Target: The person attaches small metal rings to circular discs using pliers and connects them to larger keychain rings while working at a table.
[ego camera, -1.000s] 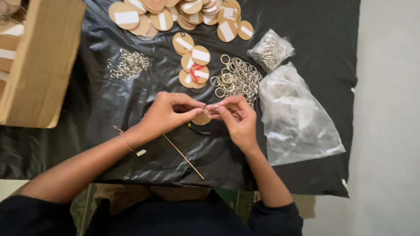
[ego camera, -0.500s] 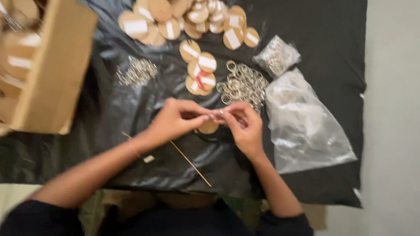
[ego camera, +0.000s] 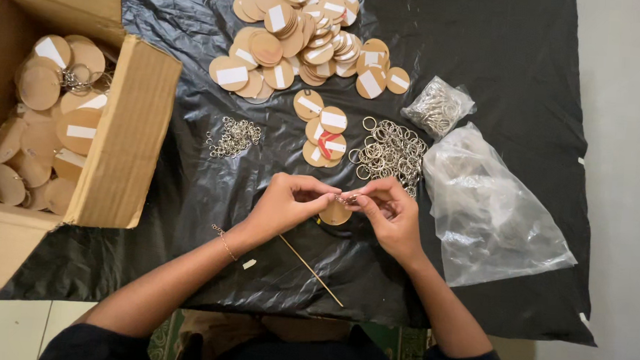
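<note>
left hand (ego camera: 286,200), right hand (ego camera: 391,213): fingers pinched on 1 wooden disc (ego camera: 335,214) and its ring | just below key-ring pile (ego camera: 391,149) | disc likely light, stiff; grip its rim

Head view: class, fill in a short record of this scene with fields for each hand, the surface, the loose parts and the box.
left hand: pinches a small metal ring at the wooden disc
right hand: pinches the same ring from the other side
surface: black plastic sheet
loose parts: disc pile, key rings, chain links, thin stick
box: cardboard box holding discs
</note>
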